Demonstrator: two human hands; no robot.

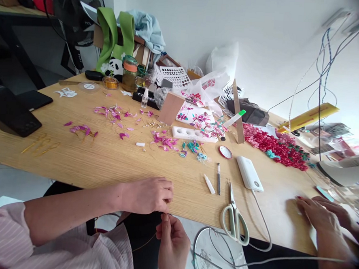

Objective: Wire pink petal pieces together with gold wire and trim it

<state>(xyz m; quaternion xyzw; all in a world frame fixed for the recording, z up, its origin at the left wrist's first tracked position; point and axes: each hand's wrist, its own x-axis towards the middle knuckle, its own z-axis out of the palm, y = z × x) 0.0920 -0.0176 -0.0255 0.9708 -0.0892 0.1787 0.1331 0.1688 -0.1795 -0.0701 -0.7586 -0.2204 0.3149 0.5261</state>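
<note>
My left hand (148, 194) rests on the front edge of the wooden table (111, 158), fingers pinched together on a thin wire. My right hand (173, 241) is just below it, off the table's edge, pinching the same thin wire (148, 241), which trails down toward my lap. The two hands almost touch at the fingertips. White-handled scissors (234, 217) lie to the right of my hands. Pink and magenta petal pieces (113, 116) are scattered across the middle of the table.
Another person's hands (323, 214) rest on the table at the right. A white power bank (249, 173) with its cable, a pen (218, 178), a red bead pile (276, 146), a white palette (191, 134), a black device (10, 114) at left, and clutter along the wall.
</note>
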